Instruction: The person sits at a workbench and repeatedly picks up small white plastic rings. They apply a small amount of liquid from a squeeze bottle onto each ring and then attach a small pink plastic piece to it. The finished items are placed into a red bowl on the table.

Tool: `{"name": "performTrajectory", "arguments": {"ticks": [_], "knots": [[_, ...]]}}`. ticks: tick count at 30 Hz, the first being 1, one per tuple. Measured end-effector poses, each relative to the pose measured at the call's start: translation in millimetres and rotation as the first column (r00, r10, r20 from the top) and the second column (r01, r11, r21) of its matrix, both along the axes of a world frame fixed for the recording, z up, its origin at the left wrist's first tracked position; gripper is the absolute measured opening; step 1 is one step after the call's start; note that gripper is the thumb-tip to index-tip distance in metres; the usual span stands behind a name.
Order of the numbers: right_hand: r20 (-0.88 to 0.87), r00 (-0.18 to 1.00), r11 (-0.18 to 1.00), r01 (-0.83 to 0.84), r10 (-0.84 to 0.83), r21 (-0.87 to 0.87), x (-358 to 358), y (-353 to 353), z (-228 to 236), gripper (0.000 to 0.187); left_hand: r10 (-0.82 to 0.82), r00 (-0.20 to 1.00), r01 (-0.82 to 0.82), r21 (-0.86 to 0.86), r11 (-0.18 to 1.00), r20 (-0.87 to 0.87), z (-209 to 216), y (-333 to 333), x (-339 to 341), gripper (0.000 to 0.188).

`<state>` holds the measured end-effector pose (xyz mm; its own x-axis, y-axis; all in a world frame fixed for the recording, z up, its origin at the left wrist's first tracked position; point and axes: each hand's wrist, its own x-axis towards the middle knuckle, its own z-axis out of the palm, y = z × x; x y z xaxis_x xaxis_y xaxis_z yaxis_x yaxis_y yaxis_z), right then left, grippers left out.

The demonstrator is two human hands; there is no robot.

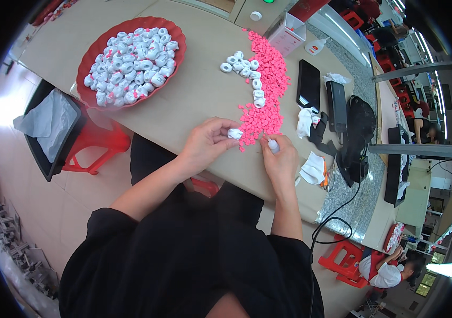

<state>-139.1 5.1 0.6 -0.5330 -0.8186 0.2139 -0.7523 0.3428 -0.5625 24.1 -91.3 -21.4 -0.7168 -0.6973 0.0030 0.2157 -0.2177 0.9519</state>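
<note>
My left hand [208, 140] pinches a small white rounded piece [234, 133] between thumb and fingertips at the near edge of a heap of pink bits [260, 119]. Just right of it, my right hand [281, 161] is closed round a small white bottle [273, 146], whose rounded end shows above the fingers. Its fingertips are near the pink bits; whether they also pinch one is too small to tell. Several white ring-like pieces [244, 64] lie beside and on the heap. At the left, a red scalloped bowl [179, 40] is piled with similar white pieces, some showing pink.
To the right lie a black phone [308, 85], a dark power bank [336, 106], crumpled tissues [312, 168], and a black bag [358, 127] with a cable. A white box [287, 34] and a white bottle [316, 46] stand farther back. A red stool [96, 143] holds a black tray [56, 130].
</note>
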Motion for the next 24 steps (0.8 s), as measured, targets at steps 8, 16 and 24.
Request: {"name": "performTrajectory", "arguments": {"ticks": [8,16,24], "knots": [[0.678,0.690,0.954,-0.064,0.253,-0.292,23,1,19,0.008,-0.093,0.994,0.086,-0.102,0.991,-0.063,1,-3,3,0.030],[0.765,0.589,0.964,-0.120,0.261,-0.237,25,-6,8,0.012,-0.150,0.985,0.169,-0.264,0.950,0.090,8,-5,6,0.028],[0.768,0.593,0.970,-0.136,0.243,-0.203,19,-8,5,0.016,-0.155,0.985,0.170,-0.236,0.957,0.082,8,-4,5,0.026]]}}
